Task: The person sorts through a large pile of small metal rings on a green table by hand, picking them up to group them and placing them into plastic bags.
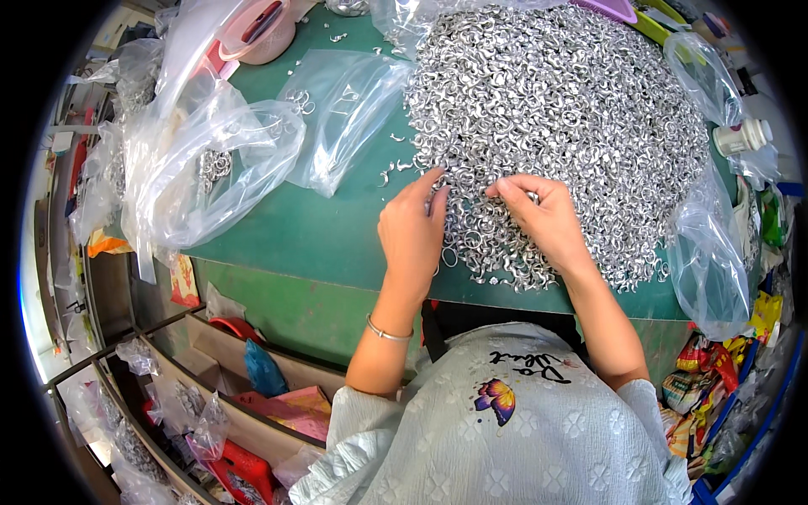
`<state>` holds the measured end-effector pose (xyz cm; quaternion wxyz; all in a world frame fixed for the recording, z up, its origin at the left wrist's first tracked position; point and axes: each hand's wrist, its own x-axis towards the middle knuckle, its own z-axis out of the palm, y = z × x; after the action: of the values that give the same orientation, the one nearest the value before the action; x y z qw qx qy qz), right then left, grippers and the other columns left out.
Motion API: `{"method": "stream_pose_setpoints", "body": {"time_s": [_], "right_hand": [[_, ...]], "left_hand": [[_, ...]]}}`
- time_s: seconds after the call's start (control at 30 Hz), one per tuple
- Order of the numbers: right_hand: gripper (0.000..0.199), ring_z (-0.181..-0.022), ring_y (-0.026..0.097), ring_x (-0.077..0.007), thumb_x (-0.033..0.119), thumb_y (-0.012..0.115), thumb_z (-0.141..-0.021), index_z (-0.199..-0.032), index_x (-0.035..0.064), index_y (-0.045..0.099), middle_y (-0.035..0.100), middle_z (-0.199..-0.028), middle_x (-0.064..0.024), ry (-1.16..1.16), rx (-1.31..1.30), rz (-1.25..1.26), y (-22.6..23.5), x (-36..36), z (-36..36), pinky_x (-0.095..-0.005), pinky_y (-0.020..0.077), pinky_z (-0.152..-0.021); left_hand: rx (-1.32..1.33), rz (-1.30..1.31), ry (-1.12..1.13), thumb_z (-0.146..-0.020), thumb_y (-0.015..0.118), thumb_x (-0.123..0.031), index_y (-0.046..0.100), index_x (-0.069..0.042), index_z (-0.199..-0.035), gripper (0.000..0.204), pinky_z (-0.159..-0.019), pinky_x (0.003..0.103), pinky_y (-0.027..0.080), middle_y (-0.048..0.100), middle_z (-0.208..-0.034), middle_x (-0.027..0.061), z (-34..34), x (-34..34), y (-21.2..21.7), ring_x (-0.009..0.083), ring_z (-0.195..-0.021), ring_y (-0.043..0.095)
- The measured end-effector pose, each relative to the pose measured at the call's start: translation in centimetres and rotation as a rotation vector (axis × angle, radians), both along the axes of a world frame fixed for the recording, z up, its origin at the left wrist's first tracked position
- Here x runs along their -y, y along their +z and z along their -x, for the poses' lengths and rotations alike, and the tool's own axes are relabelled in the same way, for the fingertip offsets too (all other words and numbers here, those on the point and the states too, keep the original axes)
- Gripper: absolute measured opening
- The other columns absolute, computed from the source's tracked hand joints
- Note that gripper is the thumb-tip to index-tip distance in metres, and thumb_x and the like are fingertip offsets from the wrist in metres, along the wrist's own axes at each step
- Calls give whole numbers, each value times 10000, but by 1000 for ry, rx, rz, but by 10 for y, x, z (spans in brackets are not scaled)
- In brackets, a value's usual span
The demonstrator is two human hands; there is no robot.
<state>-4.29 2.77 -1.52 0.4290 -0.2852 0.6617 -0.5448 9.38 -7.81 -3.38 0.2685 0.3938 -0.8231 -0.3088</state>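
Note:
A large heap of small silver metal rings [555, 109] covers the right half of a green table [303, 227]. My left hand [412, 231] rests at the heap's near left edge, its fingertips pinching into the rings. My right hand [545, 219] lies on the heap's near edge, fingers curled and pinching rings at about the same height. Whether either hand holds a ring is hidden by the fingers. A thin silver bracelet [387, 333] circles my left wrist.
Clear plastic bags [210, 160] with a few rings lie on the table's left; another flat bag [345, 118] lies beside the heap. A pink tub [261, 29] stands at the back left. More bags [707, 252] hang at the right edge. Shelves with clutter [210, 404] sit lower left.

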Motion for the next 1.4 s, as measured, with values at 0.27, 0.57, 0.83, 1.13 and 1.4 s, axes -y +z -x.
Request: {"method": "stream_pose_setpoints", "body": {"time_s": [0.27,0.57,0.83,1.13,1.4], "right_hand": [[179,-597,616,-281,170,626,-795,-956,93,632,645,-783,-106,31,-1133,-118,-4,18,-5,-380,469,-521],[190,-536,589,-249,214,599,-844,-889,29,610,632,-730,-76,8,-739,-125,4,13,-3,-341,432,-471],[216,-455,418,-60,211,570,-885,-939,8,623,459,-524,36,-1,324,-49,10,1,1,-212,304,-411],[119,-609,623,-241,33,559,-711,-819,73,586,591,-695,-77,338,-1173,-11,-11,18,-29,-355,452,-464],[194,-494,432,-68,180,477,-911,-798,40,551,481,-621,28,-51,657,143,12,6,-6,-194,283,-375]], "left_hand": [[114,-18,-59,-759,655,-99,622,-62,-874,126,-537,385,446,609,-676,130,5,11,0,316,-608,586],[-913,-1548,-306,-854,582,-127,484,-9,-995,208,-428,163,289,474,-750,46,-26,25,-1,74,-523,354],[-1010,-1502,-70,-923,489,-224,534,-3,-880,229,-347,170,254,481,-683,74,-29,0,-4,97,-486,381],[-1089,-1546,79,-906,480,-89,470,22,-1157,274,-367,146,250,456,-763,15,-38,2,-1,41,-540,355],[-1355,-1846,320,-948,440,-187,507,-42,-945,159,-337,161,238,376,-714,6,-38,2,6,55,-539,348]]}}
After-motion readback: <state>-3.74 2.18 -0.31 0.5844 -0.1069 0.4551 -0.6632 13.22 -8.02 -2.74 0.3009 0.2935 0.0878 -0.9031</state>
